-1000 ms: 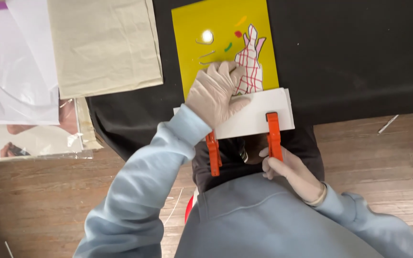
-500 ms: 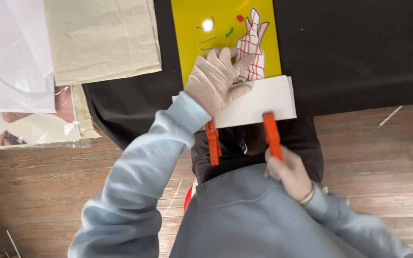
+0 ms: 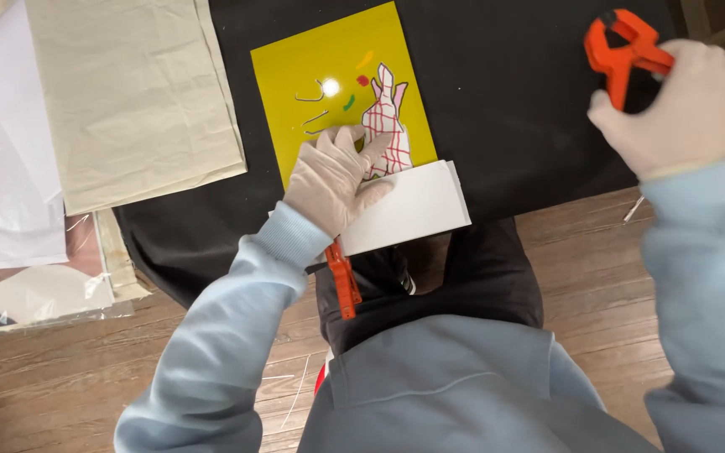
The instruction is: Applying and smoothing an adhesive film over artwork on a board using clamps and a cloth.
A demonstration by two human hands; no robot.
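Sleeves of light blue fill the bottom of my view, so I start there and go outward. At the near edge of the black table one orange clamp still grips the white card, its handles hanging over the edge toward me. My left hand, in a pale glove, lies flat on the card's left part with the fingers spread, the tips reaching onto the yellow sheet and the checked paper figure. Further off, toward the far right corner, my right hand holds a second orange clamp up, the fingers curled and pinching its handles.

I judge the card's right side is now free; if the left hand eases, the card could swing around the one clamp and drag the figure. Whether the lifted clamp's mouth is open I cannot tell. The beige cloth and the plastic sleeves at the left are cut off.
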